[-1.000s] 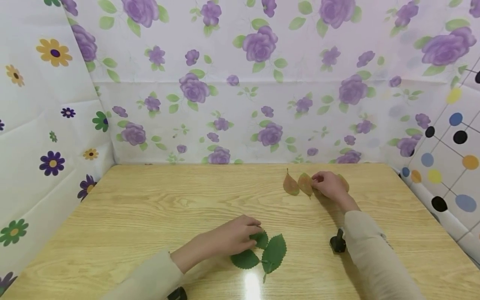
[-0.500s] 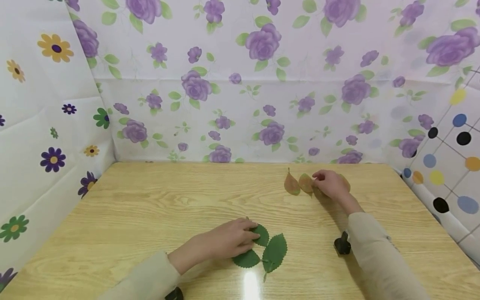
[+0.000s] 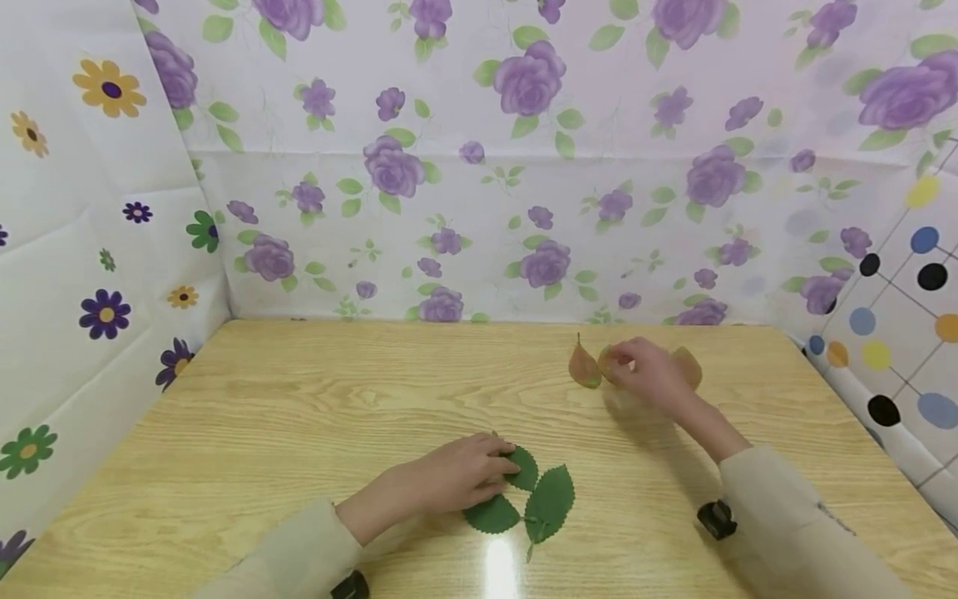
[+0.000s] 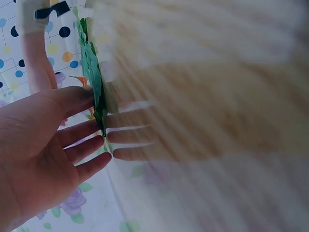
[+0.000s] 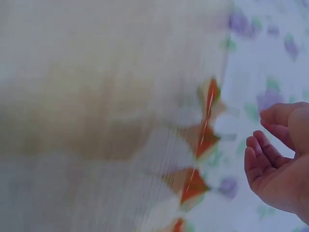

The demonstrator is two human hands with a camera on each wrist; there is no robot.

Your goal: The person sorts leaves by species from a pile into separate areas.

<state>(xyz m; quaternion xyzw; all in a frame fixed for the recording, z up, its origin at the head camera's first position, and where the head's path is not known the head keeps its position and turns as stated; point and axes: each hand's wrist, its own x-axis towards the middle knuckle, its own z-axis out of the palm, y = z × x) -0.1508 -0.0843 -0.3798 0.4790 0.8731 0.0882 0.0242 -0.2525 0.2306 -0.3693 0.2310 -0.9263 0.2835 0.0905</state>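
Observation:
My left hand (image 3: 456,474) rests at three serrated green leaves: its fingertips touch the upper leaf (image 3: 526,469), and it partly covers the lower-left leaf (image 3: 494,516). A larger green leaf (image 3: 550,502) lies to the right. In the left wrist view the fingers are fairly straight, touching the tabletop beside the leaves (image 4: 92,72). Farther back, my right hand (image 3: 649,374) hovers over a row of reddish-brown leaves, hiding part of it. One leaf (image 3: 583,367) shows left of the hand, another (image 3: 688,366) right. In the right wrist view its fingers curl loosely, holding nothing, apart from the leaves (image 5: 200,137).
The glossy wood-grain table (image 3: 337,391) reflects light near its front. A purple-flowered cloth (image 3: 464,216) hangs behind it, with patterned cloths on both sides. Black devices (image 3: 717,519) are worn at both wrists.
My right hand has shifted left, from beside the second reddish-brown leaf to over it, and its forearm has moved too. The left hand settled slightly lower onto the green leaf, then stayed.

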